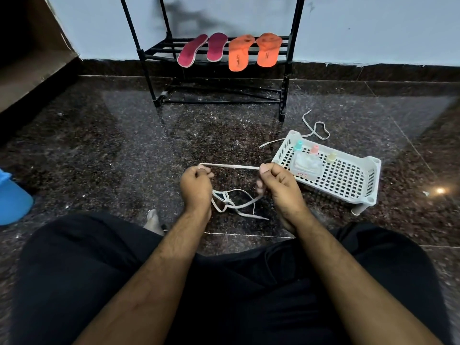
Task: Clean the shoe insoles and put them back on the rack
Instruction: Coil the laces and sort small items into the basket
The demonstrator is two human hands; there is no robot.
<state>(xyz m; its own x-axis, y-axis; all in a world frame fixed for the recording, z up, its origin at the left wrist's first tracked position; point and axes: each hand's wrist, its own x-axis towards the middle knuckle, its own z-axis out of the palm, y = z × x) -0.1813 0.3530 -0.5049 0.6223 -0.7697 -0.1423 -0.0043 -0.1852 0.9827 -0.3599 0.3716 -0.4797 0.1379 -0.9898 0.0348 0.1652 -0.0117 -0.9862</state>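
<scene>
While both forearms reach forward, left hand (195, 184) and right hand (275, 180) pinch a shoelace (230, 166) taut.

Dim indoor light, floor (224, 135) glare at right, edges blurred and warped

Two maroon insoles (201, 49), two orange insoles (254, 52) flat across black rack (159, 49) shelf.

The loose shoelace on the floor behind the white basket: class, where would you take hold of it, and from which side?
Pinch the loose shoelace at its straight tail nearest the white basket, coming from above. It lies flat and limp on the floor, so only a fingertip pinch lifts it; the looped end would probably tangle.
</scene>
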